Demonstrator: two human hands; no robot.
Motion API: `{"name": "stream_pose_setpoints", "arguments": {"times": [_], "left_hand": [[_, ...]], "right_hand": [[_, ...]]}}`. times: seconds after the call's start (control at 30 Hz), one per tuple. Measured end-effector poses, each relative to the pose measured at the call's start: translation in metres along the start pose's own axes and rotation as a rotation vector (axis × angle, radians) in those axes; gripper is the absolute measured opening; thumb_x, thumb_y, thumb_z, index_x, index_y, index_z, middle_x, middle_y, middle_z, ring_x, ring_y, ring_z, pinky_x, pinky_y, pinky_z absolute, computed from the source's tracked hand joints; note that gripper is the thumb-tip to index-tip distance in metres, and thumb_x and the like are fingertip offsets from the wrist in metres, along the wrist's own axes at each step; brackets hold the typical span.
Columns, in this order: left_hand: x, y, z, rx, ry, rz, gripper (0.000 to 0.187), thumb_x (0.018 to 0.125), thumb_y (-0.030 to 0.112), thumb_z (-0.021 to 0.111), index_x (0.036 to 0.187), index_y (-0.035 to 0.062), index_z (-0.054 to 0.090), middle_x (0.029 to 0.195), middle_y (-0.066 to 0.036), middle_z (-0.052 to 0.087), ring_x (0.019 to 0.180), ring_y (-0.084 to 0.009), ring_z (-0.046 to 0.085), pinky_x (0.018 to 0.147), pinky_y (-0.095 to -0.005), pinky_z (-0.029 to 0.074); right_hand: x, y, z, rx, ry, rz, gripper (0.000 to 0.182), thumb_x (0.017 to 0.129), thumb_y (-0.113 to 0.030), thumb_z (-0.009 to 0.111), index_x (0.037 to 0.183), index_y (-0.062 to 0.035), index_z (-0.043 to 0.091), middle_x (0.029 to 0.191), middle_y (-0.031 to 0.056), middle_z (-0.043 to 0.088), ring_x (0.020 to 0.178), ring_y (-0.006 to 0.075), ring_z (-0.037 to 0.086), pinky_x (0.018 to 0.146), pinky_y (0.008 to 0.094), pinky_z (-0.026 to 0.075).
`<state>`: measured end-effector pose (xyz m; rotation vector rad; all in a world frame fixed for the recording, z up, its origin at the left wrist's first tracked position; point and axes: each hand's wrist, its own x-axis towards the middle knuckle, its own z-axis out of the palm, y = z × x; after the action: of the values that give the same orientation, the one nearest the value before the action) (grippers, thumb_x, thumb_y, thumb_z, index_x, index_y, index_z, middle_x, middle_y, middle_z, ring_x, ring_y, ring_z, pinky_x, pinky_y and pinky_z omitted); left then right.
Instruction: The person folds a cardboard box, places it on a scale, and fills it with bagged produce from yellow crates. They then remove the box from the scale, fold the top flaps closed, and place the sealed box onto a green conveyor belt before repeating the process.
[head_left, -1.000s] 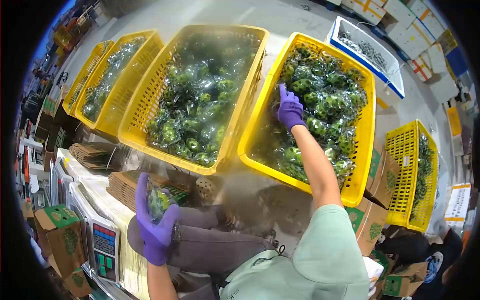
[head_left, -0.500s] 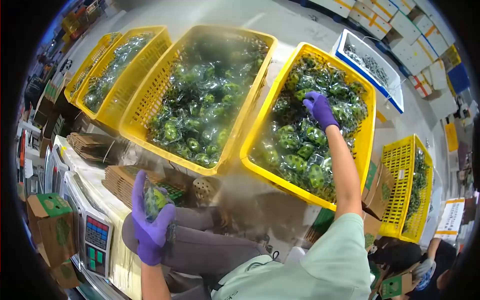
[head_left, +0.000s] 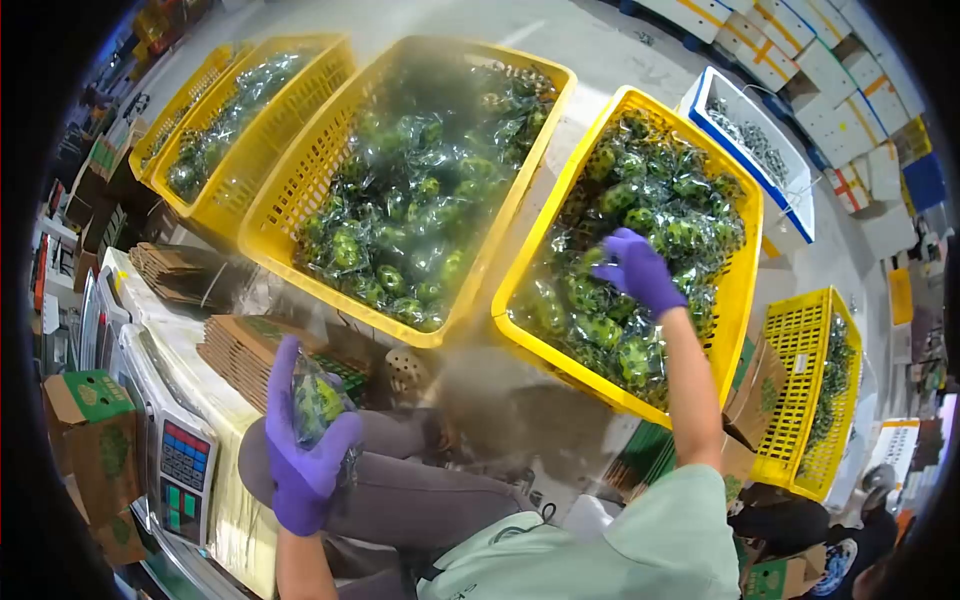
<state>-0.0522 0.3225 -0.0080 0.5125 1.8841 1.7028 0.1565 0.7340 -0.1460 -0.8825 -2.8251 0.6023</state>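
My left hand [head_left: 312, 455], in a purple glove, is wrapped round a clear bag of green, dark-spotted produce [head_left: 320, 402]. It holds the bag upright above my lap. My right hand [head_left: 645, 272], gloved the same way, is inside the right yellow crate [head_left: 570, 372]. Its fingers are bent but apart, with the fingertips right at the clear-wrapped green bags [head_left: 600, 330] heaped there. Part of the bags lies hidden behind this hand and forearm.
Left of that crate stands a larger yellow crate [head_left: 375, 325] of similar bags. Two more yellow crates are beyond it. A digital scale [head_left: 185, 470] and folded cartons [head_left: 245, 355] are at the left. A white foam box [head_left: 800, 205] sits at back right; another person [head_left: 850, 550] works at lower right.
My right hand has moved nearer to me within the crate, and its fingers have spread. My left hand keeps its hold on the bag, and the view has shifted slightly.
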Motion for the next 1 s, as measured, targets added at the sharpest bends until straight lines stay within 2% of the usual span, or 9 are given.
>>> {"name": "stream_pose_setpoints", "arguments": {"times": [0.1, 0.2, 0.27, 0.37, 0.5, 0.6, 0.7, 0.9, 1.0], "left_hand": [[-0.001, -0.001, -0.003, 0.031, -0.037, -0.010, 0.089, 0.070, 0.005, 0.070, 0.149, 0.0035, 0.027, 0.108, -0.008, 0.054, 0.089, -0.0142, 0.054, 0.080, -0.0274, 0.049], [-0.002, -0.002, -0.004, 0.035, -0.048, 0.014, 0.089, 0.071, 0.006, 0.070, 0.149, 0.0034, 0.027, 0.108, -0.009, 0.054, 0.089, -0.0143, 0.055, 0.080, -0.0274, 0.049], [-0.001, -0.001, -0.002, 0.030, -0.046, 0.006, 0.089, 0.071, 0.005, 0.070, 0.148, 0.0036, 0.027, 0.108, -0.009, 0.054, 0.089, -0.0142, 0.055, 0.080, -0.0274, 0.049], [0.000, -0.002, -0.002, 0.053, -0.022, 0.000, 0.088, 0.070, 0.006, 0.068, 0.149, 0.0055, 0.028, 0.105, -0.008, 0.056, 0.086, -0.0141, 0.057, 0.077, -0.0269, 0.050], [0.003, -0.001, 0.000, 0.071, -0.009, -0.019, 0.087, 0.071, 0.005, 0.066, 0.149, 0.0073, 0.028, 0.104, -0.008, 0.056, 0.083, -0.0142, 0.058, 0.074, -0.0265, 0.051], [0.004, 0.002, 0.002, 0.061, -0.004, -0.053, 0.086, 0.072, 0.003, 0.065, 0.149, 0.0077, 0.028, 0.105, -0.008, 0.056, 0.085, -0.0144, 0.058, 0.075, -0.0267, 0.051], [0.005, -0.003, -0.003, 0.030, -0.015, -0.019, 0.088, 0.069, 0.004, 0.070, 0.147, 0.0034, 0.030, 0.108, -0.010, 0.057, 0.089, -0.0140, 0.058, 0.081, -0.0286, 0.050], [0.001, -0.003, -0.013, 0.053, -0.034, 0.008, 0.089, 0.068, 0.005, 0.071, 0.147, 0.0032, 0.030, 0.110, -0.011, 0.058, 0.091, -0.0139, 0.057, 0.083, -0.0289, 0.050], [-0.003, -0.002, -0.019, 0.008, -0.073, 0.055, 0.085, 0.073, 0.004, 0.066, 0.149, 0.0064, 0.028, 0.106, -0.009, 0.057, 0.085, -0.0161, 0.060, 0.078, -0.0286, 0.052]], "right_hand": [[-0.034, 0.015, -0.044, -0.253, -0.023, -0.051, 0.039, 0.072, -0.037, 0.079, 0.095, -0.0075, 0.066, 0.098, 0.0114, 0.064, 0.091, 0.0324, 0.063, 0.077, 0.0437, 0.049], [-0.029, -0.002, -0.080, -0.620, -0.541, 0.426, 0.043, 0.074, -0.039, 0.076, 0.103, -0.0084, 0.066, 0.104, 0.0130, 0.065, 0.097, 0.0331, 0.062, 0.081, 0.0441, 0.049], [-0.015, -0.018, -0.067, -0.453, 0.215, -0.138, 0.039, 0.078, -0.038, 0.073, 0.103, -0.0083, 0.066, 0.099, 0.0146, 0.067, 0.096, 0.0349, 0.063, 0.082, 0.0450, 0.049], [0.061, 0.000, 0.006, -0.055, 0.091, -0.070, 0.032, 0.082, -0.032, 0.068, 0.095, -0.0034, 0.065, 0.091, 0.0201, 0.066, 0.089, 0.0399, 0.063, 0.079, 0.0468, 0.049], [0.116, 0.060, 0.129, -0.211, -0.096, 0.021, 0.046, 0.077, -0.046, 0.071, 0.097, -0.0044, 0.065, 0.095, 0.0211, 0.067, 0.092, 0.0391, 0.064, 0.079, 0.0456, 0.050], [0.117, 0.097, 0.164, 0.533, -0.048, 0.247, 0.047, 0.077, -0.047, 0.071, 0.102, -0.0069, 0.066, 0.098, 0.0196, 0.067, 0.093, 0.0362, 0.064, 0.079, 0.0439, 0.050], [0.075, 0.051, 0.098, 0.097, -0.158, 0.043, 0.036, 0.083, -0.040, 0.069, 0.095, -0.0061, 0.064, 0.087, 0.0166, 0.066, 0.082, 0.0323, 0.063, 0.074, 0.0389, 0.050], [0.010, 0.020, 0.007, 0.861, 0.259, 0.324, 0.024, 0.093, -0.030, 0.060, 0.085, -0.0076, 0.059, 0.073, -0.0026, 0.050, 0.066, 0.0059, 0.046, 0.057, 0.0234, 0.039], [-0.008, 0.002, -0.023, 1.103, 0.373, 0.191, 0.020, 0.096, -0.030, 0.057, 0.094, -0.0100, 0.059, 0.075, -0.0054, 0.049, 0.063, 0.0042, 0.044, 0.055, 0.0196, 0.037]]}}
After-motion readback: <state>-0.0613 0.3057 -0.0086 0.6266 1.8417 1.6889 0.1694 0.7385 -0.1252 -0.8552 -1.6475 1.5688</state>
